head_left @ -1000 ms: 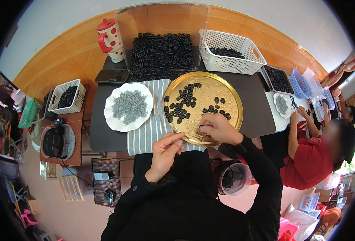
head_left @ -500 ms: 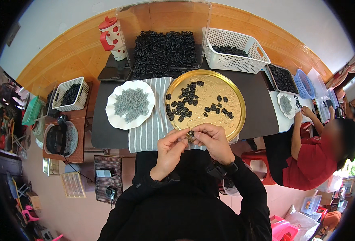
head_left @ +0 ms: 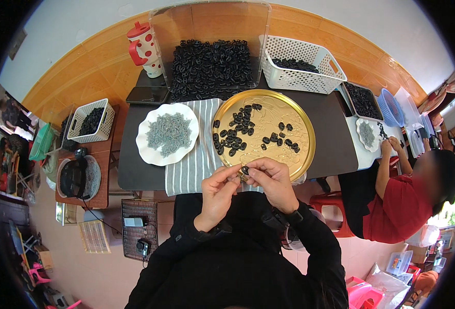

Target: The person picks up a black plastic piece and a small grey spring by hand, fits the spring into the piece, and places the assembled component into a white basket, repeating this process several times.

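Two bare hands meet at one small, black, oval, plastic-looking piece (head_left: 245,170)

Piece shows over the near edge of a round, gold-coloured, metallic-looking tray (head_left: 295,165). Relation: just right of the left hand (head_left: 216,198), at the fingertips of the right hand (head_left: 277,188); right is nearer. Long axis: seemingly away from the body, too small to be sure. Right fingers: thumb and forefinger closed on the piece. Left fingers: bent inward, tips close together at the piece's left side; whether they grip it or some small part of their own, cannot tell. Further black oval pieces (head_left: 232,141) lie on the tray beyond the fingers; a white, scalloped dish (head_left: 143,149) of thin, grey pieces (head_left: 170,135) sits left, well apart
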Action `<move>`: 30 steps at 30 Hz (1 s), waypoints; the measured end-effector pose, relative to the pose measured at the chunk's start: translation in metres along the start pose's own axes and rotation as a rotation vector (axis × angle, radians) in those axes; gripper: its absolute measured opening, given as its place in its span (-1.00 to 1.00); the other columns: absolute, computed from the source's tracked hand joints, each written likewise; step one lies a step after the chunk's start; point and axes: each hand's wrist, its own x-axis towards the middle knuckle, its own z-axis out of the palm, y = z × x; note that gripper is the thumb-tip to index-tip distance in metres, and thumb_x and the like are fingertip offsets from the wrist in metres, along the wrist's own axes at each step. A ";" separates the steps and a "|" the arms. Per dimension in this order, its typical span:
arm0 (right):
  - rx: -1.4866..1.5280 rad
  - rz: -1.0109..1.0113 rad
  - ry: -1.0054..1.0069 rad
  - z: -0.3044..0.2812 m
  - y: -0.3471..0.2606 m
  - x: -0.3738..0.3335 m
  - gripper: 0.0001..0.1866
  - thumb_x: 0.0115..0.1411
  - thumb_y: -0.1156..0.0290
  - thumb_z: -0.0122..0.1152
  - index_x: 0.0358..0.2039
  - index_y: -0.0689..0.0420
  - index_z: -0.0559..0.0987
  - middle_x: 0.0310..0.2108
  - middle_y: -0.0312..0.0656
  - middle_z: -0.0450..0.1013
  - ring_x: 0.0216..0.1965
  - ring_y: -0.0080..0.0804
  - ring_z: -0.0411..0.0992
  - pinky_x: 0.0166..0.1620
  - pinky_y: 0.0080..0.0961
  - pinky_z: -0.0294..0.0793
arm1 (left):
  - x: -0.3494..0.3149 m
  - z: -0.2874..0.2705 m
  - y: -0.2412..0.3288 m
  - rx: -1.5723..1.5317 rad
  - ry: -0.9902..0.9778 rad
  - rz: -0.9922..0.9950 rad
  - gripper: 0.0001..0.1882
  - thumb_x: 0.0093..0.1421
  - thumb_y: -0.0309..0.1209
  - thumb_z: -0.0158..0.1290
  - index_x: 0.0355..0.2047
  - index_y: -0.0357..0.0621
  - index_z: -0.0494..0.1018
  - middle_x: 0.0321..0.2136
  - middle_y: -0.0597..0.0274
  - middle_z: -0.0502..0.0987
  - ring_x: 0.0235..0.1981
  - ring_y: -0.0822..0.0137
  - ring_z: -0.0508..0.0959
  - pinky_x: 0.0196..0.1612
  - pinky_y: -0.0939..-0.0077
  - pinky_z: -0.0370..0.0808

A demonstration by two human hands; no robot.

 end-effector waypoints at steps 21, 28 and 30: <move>-1.284 -0.436 0.056 -0.033 -0.012 0.022 -0.89 0.05 0.50 0.13 -0.39 0.23 0.53 -0.45 -0.04 0.34 -0.43 -0.04 0.41 -0.37 -0.25 0.40 | 0.000 -0.013 -0.004 -0.015 0.017 -0.050 -0.73 0.14 -0.67 -0.01 -0.13 -0.33 0.51 -0.43 0.31 0.43 -0.47 0.52 0.46 -0.46 0.72 0.34; -1.400 -0.375 0.045 -0.029 -0.018 0.038 -0.89 0.05 0.44 0.16 -0.41 0.17 0.54 -0.48 -0.07 0.34 -0.42 -0.07 0.42 -0.37 -0.26 0.41 | 0.001 -0.014 -0.005 -0.026 0.012 -0.056 -0.73 0.14 -0.67 -0.01 -0.14 -0.33 0.51 -0.42 0.30 0.44 -0.47 0.51 0.47 -0.46 0.72 0.34; -1.435 -0.299 -0.009 -0.027 -0.020 0.042 -0.86 0.01 0.43 0.20 -0.45 0.24 0.52 -0.45 0.00 0.35 -0.38 -0.08 0.45 -0.36 -0.24 0.43 | 0.001 -0.015 -0.004 -0.022 0.011 -0.055 -0.73 0.14 -0.67 -0.01 -0.14 -0.33 0.51 -0.42 0.30 0.44 -0.47 0.51 0.47 -0.46 0.72 0.34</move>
